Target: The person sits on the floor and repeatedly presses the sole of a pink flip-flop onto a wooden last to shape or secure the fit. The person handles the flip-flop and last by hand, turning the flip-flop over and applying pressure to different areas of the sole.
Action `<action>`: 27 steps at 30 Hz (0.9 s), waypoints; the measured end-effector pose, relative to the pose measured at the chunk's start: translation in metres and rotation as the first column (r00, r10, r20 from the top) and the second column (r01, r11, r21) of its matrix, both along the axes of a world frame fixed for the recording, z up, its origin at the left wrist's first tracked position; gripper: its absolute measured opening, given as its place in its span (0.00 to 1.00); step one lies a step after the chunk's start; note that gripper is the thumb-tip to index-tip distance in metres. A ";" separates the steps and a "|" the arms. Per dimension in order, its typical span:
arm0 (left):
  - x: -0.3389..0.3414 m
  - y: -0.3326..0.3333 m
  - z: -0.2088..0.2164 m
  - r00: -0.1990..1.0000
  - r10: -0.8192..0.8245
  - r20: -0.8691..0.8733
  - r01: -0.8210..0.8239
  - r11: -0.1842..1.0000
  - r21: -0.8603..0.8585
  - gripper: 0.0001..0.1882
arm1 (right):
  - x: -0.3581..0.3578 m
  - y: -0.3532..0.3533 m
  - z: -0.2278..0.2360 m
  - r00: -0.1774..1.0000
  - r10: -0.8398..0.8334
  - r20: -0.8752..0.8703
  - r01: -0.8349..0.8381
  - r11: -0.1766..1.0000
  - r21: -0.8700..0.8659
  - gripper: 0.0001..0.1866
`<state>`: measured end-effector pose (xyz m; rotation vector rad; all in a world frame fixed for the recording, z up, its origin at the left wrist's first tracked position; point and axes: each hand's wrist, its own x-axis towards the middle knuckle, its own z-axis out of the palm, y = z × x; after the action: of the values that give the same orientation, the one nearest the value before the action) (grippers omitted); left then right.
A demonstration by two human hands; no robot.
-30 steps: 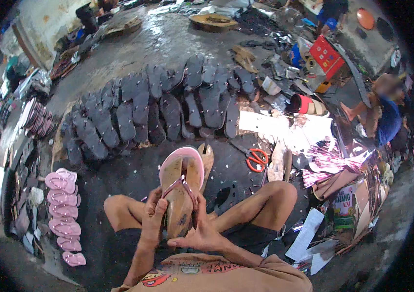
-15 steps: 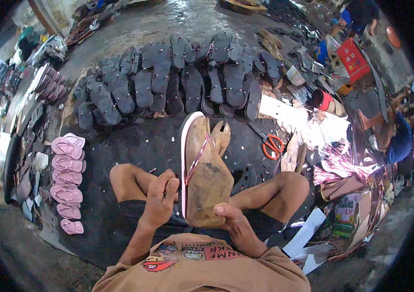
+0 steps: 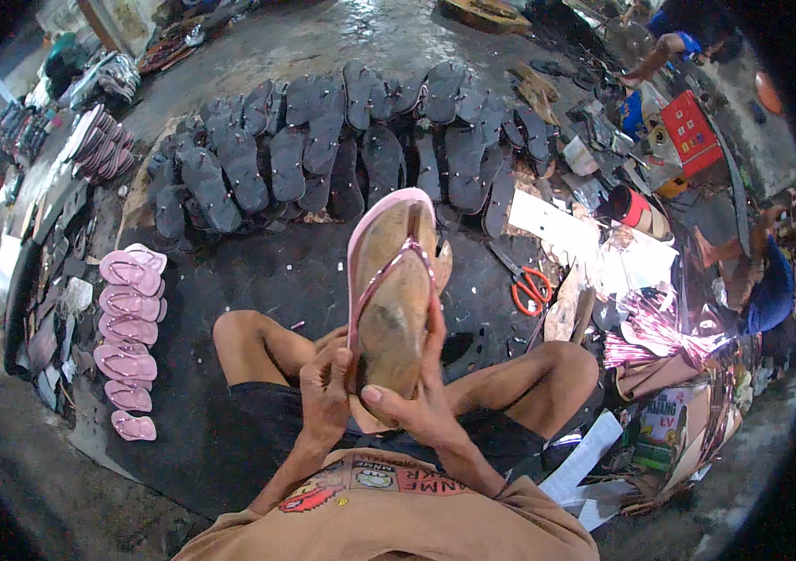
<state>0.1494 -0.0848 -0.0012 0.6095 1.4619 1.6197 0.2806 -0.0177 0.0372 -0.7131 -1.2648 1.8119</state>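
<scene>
A wooden foot-shaped shoe last [image 3: 396, 323] stands tilted in front of me, toe end away. Around it is a flip-flop with a pink sole edge [image 3: 355, 257] and a shiny pink strap [image 3: 387, 266] across the top. My right hand [image 3: 426, 397] grips the last near the heel, thumb on top and fingers along the right side. At the sole's left edge, my left hand [image 3: 325, 393] is closed with its fingertips against the flip-flop; what exactly they pinch is hidden. Part of another wooden last [image 3: 444, 266] shows behind.
Black sandal soles [image 3: 290, 164] lie in rows ahead. Pink flip-flops [image 3: 125, 365] line the left. Orange-handled scissors [image 3: 531, 292], white sheets [image 3: 636, 266] and pink strap strips [image 3: 660, 335] lie right. A red box [image 3: 691, 136] and a person [image 3: 767, 290] are farther right.
The last and flip-flop have turned so the strap faces me more fully. My left hand has moved in against the sole edge, and my right fingers now wrap along the right side.
</scene>
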 end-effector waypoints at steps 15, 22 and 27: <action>-0.150 0.008 -0.132 0.775 0.111 -0.622 -0.303 0.929 -0.213 0.24 | -0.028 -0.046 -0.083 0.908 0.413 0.064 -0.411 0.911 -0.042 0.68; -0.157 0.007 0.027 0.557 -0.134 -0.819 -0.200 0.936 -0.289 0.28 | -0.061 0.060 -0.134 0.735 -0.194 0.650 -0.131 0.899 0.417 0.55; -0.140 -0.016 0.041 0.321 -0.288 -0.903 0.347 0.922 -0.170 0.33 | -0.058 0.106 -0.021 0.891 -0.219 0.398 -0.192 0.613 0.767 0.49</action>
<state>0.0097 -0.1012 0.0394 1.9581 1.8519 0.9372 0.2228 0.0881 0.0162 -0.6183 -2.1644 0.8565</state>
